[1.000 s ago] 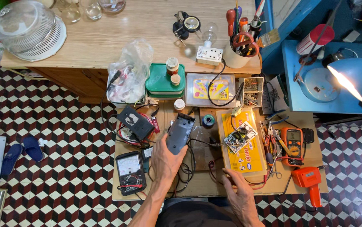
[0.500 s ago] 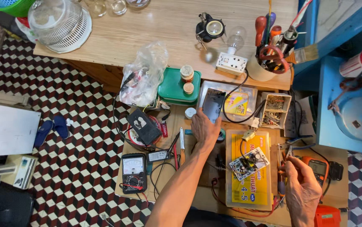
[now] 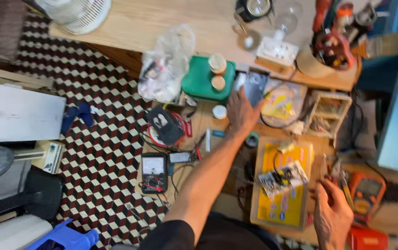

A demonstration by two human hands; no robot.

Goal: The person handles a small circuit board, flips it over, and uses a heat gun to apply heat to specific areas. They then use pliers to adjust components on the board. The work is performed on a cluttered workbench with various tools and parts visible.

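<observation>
Grey flat device [image 3: 256, 87]: lies at the far edge of the low wooden bench [image 3: 208, 125], just beside a green container [image 3: 203, 83]. Left hand [image 3: 241, 113]: arm outstretched, fingers spread, fingertips touching the device; grip not clear through blur. Right hand [image 3: 332, 215]: fingers curled around thin tools [image 3: 335, 171], beside an orange multimeter [image 3: 367, 192]. Circuit board [image 3: 283, 178]: rests on a yellow pad [image 3: 284, 203].

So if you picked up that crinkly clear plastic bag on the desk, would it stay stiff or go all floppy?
The clear plastic bag would probably go floppy, since its thin film already slumps and wrinkles. It looks light for its size, with only small bits inside. It may slip or sag off the desk edge if nudged, as it seems to overhang there.
</observation>
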